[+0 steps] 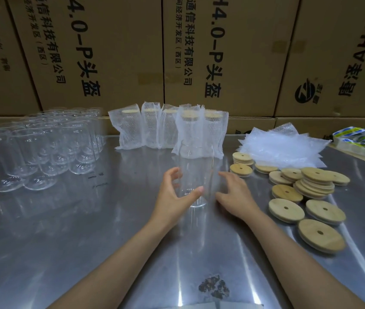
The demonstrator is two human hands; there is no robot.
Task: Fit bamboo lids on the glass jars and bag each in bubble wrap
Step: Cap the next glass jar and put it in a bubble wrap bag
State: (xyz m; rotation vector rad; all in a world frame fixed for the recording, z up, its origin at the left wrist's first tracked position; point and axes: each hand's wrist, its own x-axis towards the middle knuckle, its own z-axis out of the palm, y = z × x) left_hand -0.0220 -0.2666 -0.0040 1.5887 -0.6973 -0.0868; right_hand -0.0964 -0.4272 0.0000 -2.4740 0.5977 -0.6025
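Standing upright near the middle of the bench is one bare glass jar, no lid on it. The left hand curls round its left side, thumb across the front, gripping it. The right hand lies just beside the jar's right side, fingers spread and relaxed; whether they touch the glass cannot be told. Both forearms reach in from the near edge.

Along the far edge stand five wrapped jars, each in a bubble-wrap bag with a bamboo lid on. At the far left corner crowds a cluster of empty jars, too overlapped to count. Toward the right edge lie loose bamboo lids, over a dozen, some stacked. Behind them sits a pile of bubble-wrap bags, and tape rolls in the far right corner.
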